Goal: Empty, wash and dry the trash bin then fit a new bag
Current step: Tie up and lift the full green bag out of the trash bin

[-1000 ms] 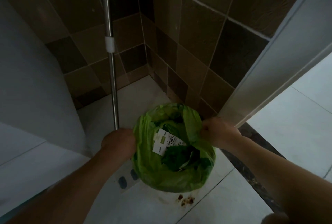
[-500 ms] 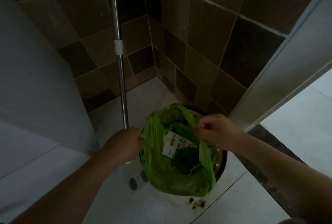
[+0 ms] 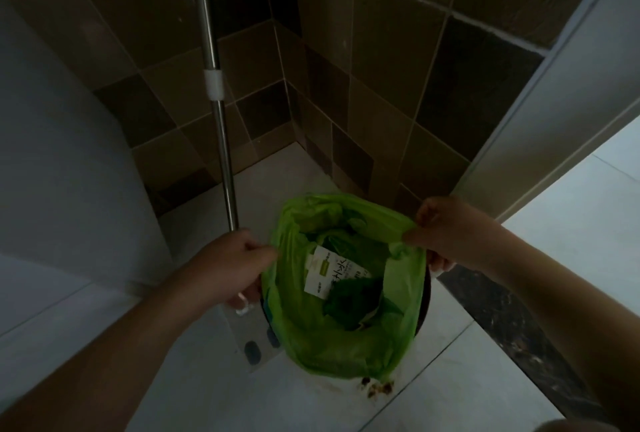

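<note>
left: mop pole [image 3: 221, 140] | behind: tiled wall [image 3: 381, 92] | above: open

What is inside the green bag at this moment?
Inside the green bag, held at its rim by the left hand and right hand, lies a white printed package over dark green waste. Anything deeper is covered.

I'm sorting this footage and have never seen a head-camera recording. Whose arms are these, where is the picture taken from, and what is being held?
No machine here: a camera worn on a person's head looks down at their own arms. The left hand and the right hand each pinch an edge of the green bag, which lines a dark trash bin on the tiled floor. Inside lies a white packet. A metal mop pole stands beside the bin, and brown crumbs lie on the floor.
</note>
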